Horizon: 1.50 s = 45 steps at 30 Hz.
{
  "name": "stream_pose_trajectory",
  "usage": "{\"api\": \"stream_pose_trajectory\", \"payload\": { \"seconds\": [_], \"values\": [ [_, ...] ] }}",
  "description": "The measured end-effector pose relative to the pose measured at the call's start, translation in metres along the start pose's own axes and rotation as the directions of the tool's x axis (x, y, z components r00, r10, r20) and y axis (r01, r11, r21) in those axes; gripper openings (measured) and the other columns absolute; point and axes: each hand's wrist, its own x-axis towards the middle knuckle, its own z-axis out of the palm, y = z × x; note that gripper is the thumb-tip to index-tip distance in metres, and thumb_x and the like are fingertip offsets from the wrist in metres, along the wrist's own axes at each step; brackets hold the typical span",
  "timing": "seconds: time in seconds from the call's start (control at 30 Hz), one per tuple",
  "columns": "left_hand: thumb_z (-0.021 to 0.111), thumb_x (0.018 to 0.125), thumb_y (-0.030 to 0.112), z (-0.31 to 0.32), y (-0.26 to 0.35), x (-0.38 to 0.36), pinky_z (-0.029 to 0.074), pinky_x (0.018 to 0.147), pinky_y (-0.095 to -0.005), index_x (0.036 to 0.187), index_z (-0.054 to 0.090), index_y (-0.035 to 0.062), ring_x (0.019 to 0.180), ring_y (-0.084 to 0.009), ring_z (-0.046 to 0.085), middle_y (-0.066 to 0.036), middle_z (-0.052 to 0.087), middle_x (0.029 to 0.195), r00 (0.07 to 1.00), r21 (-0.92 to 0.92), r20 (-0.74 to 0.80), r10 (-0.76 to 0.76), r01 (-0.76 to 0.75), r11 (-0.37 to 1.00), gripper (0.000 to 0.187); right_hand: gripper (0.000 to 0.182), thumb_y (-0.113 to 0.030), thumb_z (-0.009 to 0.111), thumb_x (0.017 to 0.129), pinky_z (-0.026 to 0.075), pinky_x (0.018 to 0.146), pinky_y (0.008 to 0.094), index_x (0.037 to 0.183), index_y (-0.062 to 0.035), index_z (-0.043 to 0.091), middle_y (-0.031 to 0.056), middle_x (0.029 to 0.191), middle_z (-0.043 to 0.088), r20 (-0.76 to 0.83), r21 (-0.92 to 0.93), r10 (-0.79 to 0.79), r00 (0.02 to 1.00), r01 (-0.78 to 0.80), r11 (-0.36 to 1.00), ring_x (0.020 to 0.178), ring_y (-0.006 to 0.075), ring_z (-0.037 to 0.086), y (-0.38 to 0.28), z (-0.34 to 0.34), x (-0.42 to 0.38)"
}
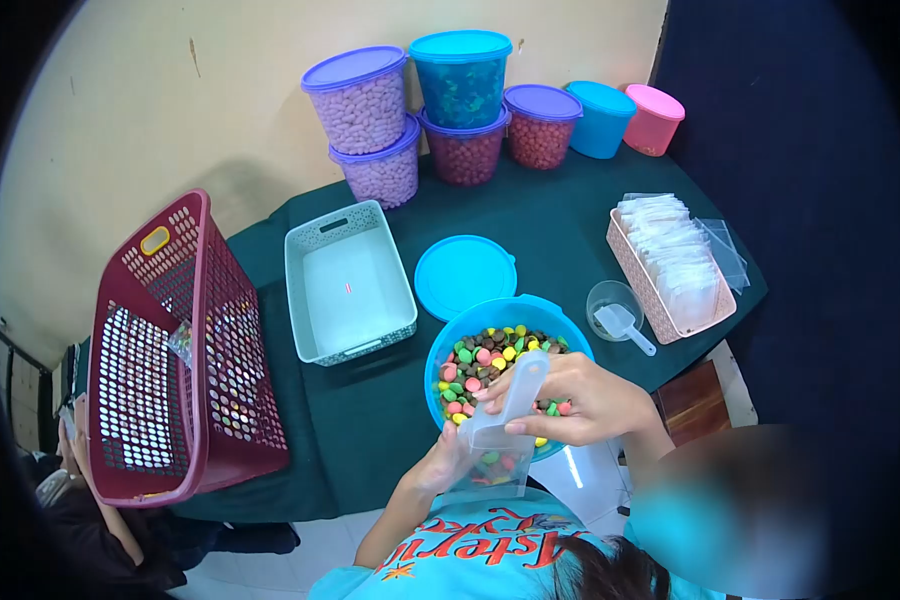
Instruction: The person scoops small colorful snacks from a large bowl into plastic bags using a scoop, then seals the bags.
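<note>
My right hand grips a translucent plastic scoop, tilted downward. The scoop's lower end is at the mouth of a small clear plastic bag, which my left hand holds from the side. Some colourful candies show through the bag. Just beyond my hands is a round blue tub filled with green, pink, yellow and brown candies. Its blue lid seems to be the flat disc lying behind it.
Left stand a pale green basket and a tall maroon basket. At right are a clear cup with another scoop and a pink basket of clear bags. Lidded tubs line the back. Another person's hand shows far left.
</note>
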Motion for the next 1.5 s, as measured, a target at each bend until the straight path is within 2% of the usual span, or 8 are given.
{"api": "stream_pose_trajectory", "payload": {
  "seconds": [0.2, 0.4, 0.47, 0.53, 0.83, 1.13, 1.4, 1.5],
  "values": [
    [0.016, 0.068, 0.081, 0.008, -0.003, 0.01, 0.047, 0.071, -0.0363, 0.129, 0.03, 0.0015, 0.089, -0.0275, 0.057, -0.021, 0.048, 0.115, 0.995, 0.024, -0.09, -0.033, 0.035, 0.999, 0.101, 0.023, -0.013, 0.063, 0.075, 0.046, 0.081, 0.0352, 0.094, -0.0007, 0.064, 0.0141, 0.097, 0.063, -0.056, 0.115, 0.071, 0.996, -0.064, 0.991, 0.09, 0.0253, 0.061, 0.008, -0.014, -0.009],
    [0.016, 0.07, 0.079, 0.011, 0.001, 0.015, 0.047, 0.073, -0.0377, 0.131, 0.025, 0.0004, 0.093, -0.0289, 0.055, -0.02, 0.047, 0.116, 0.991, 0.004, 0.048, -0.126, 0.126, 0.992, 0.1, 0.023, -0.01, 0.06, 0.073, 0.048, 0.076, 0.0345, 0.092, 0.002, 0.063, 0.0168, 0.095, 0.063, -0.128, 0.139, 0.043, 0.991, -0.025, 0.99, 0.087, 0.0264, 0.062, 0.014, -0.023, -0.012],
    [0.016, 0.071, 0.078, 0.019, 0.005, 0.025, 0.041, 0.058, -0.0246, 0.126, 0.034, -0.001, 0.084, -0.0152, 0.049, -0.012, 0.05, 0.108, 0.996, -0.031, -0.048, -0.08, 0.078, 0.996, 0.098, 0.023, -0.011, 0.06, 0.073, 0.048, 0.076, 0.0343, 0.092, 0.0022, 0.063, 0.0171, 0.095, 0.063, -0.138, 0.148, 0.048, 0.989, -0.027, 0.989, 0.087, 0.0265, 0.062, 0.016, -0.025, -0.014],
    [0.016, 0.072, 0.078, 0.015, 0.01, 0.03, 0.042, 0.061, -0.0257, 0.124, 0.036, -0.0014, 0.085, -0.0161, 0.049, -0.013, 0.05, 0.108, 0.997, -0.021, -0.027, -0.07, 0.069, 0.997, 0.097, 0.024, -0.011, 0.06, 0.072, 0.048, 0.077, 0.0341, 0.091, 0.0024, 0.063, 0.0173, 0.095, 0.063, -0.148, 0.164, 0.054, 0.987, -0.029, 0.986, 0.087, 0.0267, 0.062, 0.02, -0.028, -0.014],
    [0.009, 0.07, 0.079, -0.029, 0.026, 0.019, 0.044, 0.075, -0.0373, 0.116, 0.042, -0.0069, 0.093, -0.0275, 0.054, -0.018, 0.051, 0.11, 0.999, -0.052, 0.027, 0.031, -0.029, 0.998, 0.103, 0.025, -0.013, 0.055, 0.079, 0.043, 0.085, 0.0369, 0.094, 0.0064, 0.06, 0.0211, 0.101, 0.059, -0.679, 0.335, 0.122, 0.724, 0.157, 0.929, 0.095, 0.0274, 0.059, 0.038, -0.035, -0.015],
    [0.008, 0.074, 0.076, -0.047, 0.021, 0.004, 0.042, 0.081, -0.0381, 0.115, 0.041, -0.0059, 0.096, -0.0264, 0.053, -0.017, 0.053, 0.107, 0.987, -0.196, -0.027, 0.158, -0.16, 0.968, 0.098, 0.02, -0.001, 0.064, 0.071, 0.05, 0.076, 0.0312, 0.09, 0.0025, 0.061, 0.0154, 0.104, 0.059, -0.456, 0.066, 0.227, 0.86, -0.222, 0.973, 0.092, 0.0227, 0.06, 0.084, -0.006, -0.014],
    [0.015, 0.074, 0.076, -0.047, 0.027, -0.002, 0.048, 0.071, -0.0468, 0.109, 0.041, -0.0066, 0.091, -0.0344, 0.054, -0.022, 0.053, 0.1, 0.968, -0.528, -0.149, 0.2, -0.249, 0.812, 0.093, 0.017, -0.006, 0.066, 0.07, 0.048, 0.076, 0.0337, 0.087, -0.0015, 0.064, 0.0108, 0.103, 0.061, -0.306, -0.083, 0.259, 0.916, -0.296, 0.952, 0.09, 0.0251, 0.06, 0.109, 0.003, -0.002],
    [0.017, 0.075, 0.074, -0.05, 0.022, -0.004, 0.048, 0.072, -0.0475, 0.11, 0.041, -0.0065, 0.093, -0.0349, 0.053, -0.021, 0.052, 0.102, 0.966, -0.569, -0.157, 0.206, -0.258, 0.781, 0.091, 0.018, -0.007, 0.066, 0.071, 0.047, 0.08, 0.0356, 0.089, -0.0036, 0.064, 0.0096, 0.104, 0.061, -0.3, -0.349, 0.078, 0.951, -0.185, 0.919, 0.094, 0.0262, 0.059, 0.112, 0.001, 0.005]
  ]
}}
